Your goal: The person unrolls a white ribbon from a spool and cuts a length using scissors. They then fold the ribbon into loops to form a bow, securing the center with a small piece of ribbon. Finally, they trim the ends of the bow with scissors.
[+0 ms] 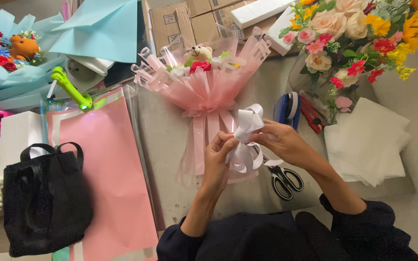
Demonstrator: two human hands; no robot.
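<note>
Seen from above, two bare hands meet over a grey surface [170, 140], both working a white ribbon bow [246, 140]. The left hand [217, 162] rises from a dark sleeve, its fingers [224, 141] curled closed and pinching the lower loops of the bow. The right hand [286, 144] comes in from the right, its fingers [259, 138] pressed together on the bow's middle, gripping it firmly. The bow sits over the stem end of a pink-wrapped bouquet [204, 89] (a small cream teddy bear [198, 52] and a red rose [200, 66] peek out of its top), which lies flat on the surface with its flared top pointing away from the person.

Just beside the right wrist lie black-handled scissors [285, 180], blades toward the bow. Beyond the right hand sit a blue tape dispenser [287, 109] and a red cutter [310, 116]. A stack of white tissue sheets [368, 145] fills the right side, below a large bunch of mixed artificial flowers [354, 34].

To the left, pink wrapping sheets [107, 169] cover the surface right up to the bouquet's edge, and a black handbag [44, 198] rests on them near the lower left corner. A green glue gun [68, 87] and a blue-wrapped bouquet [6, 53] lie farther left. The only bare room is a narrow strip of surface around the hands and bouquet.
</note>
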